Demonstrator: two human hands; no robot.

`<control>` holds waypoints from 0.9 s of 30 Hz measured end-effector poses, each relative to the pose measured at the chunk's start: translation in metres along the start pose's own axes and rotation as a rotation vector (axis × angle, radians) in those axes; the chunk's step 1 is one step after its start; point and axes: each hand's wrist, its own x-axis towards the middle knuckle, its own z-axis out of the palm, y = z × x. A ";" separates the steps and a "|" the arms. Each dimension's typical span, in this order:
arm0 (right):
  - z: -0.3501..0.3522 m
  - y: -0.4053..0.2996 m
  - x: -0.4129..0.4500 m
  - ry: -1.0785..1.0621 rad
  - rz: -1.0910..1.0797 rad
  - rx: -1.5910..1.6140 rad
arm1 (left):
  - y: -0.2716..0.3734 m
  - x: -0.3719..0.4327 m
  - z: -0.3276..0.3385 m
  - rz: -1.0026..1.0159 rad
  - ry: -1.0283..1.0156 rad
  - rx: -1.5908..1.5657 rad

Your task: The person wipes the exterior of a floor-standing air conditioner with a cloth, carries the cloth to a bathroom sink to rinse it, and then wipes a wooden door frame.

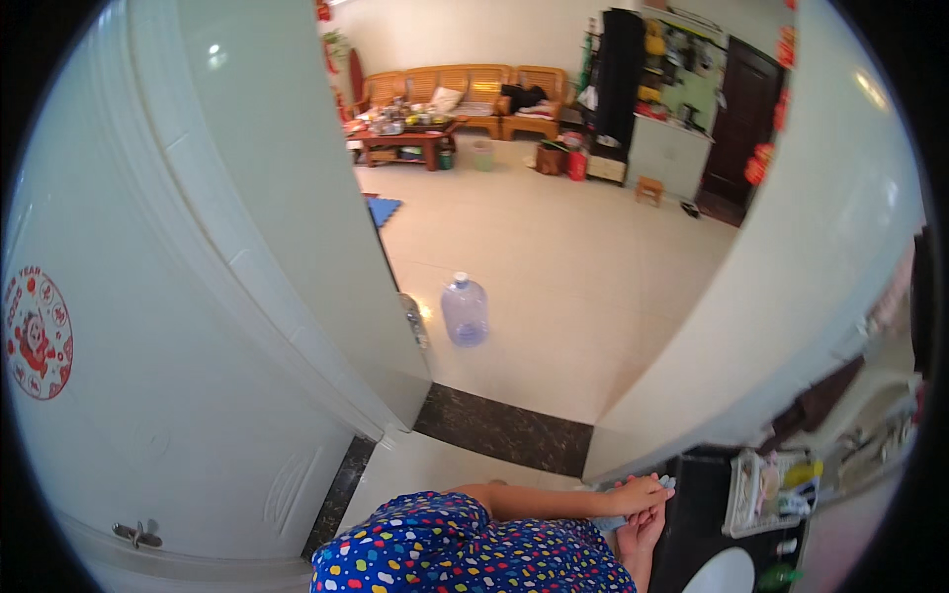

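Note:
Both of my hands are together at the lower right, beside the edge of a black countertop [686, 493]. My left hand [636, 495] reaches across in front of my blue patterned top [445, 545], its fingers closed around a light blue cloth [609, 522]. Just below it, my right hand [643, 530] is pressed against the left, gripping the same bunched cloth. Parts of the cloth stick out on either side of the hands. The hands cover the rest of it, and some fingers overlap.
The counter holds a white basket [741, 511] of toiletries and a white basin [723, 574]. A large clear water bottle [465, 311] stands on the floor past the dark threshold [504, 430]. A white door [185, 415] is at left. Wooden sofas [474, 81] stand farther off.

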 end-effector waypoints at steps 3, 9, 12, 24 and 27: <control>0.047 0.031 0.063 -0.065 0.071 -0.119 | 0.013 -0.008 -0.091 0.268 0.257 0.078; 0.193 0.094 0.167 -0.292 0.001 -0.315 | 0.078 -0.071 -0.245 0.763 1.148 0.757; 0.232 0.116 0.207 -0.477 0.090 -0.331 | 0.066 -0.085 -0.298 0.591 0.894 0.738; 0.250 0.138 0.352 -0.553 0.101 -0.792 | 0.049 -0.056 -0.412 0.432 1.093 -0.640; 0.235 0.107 0.405 -0.559 0.093 -0.829 | 0.057 -0.006 -0.445 0.555 0.925 -0.826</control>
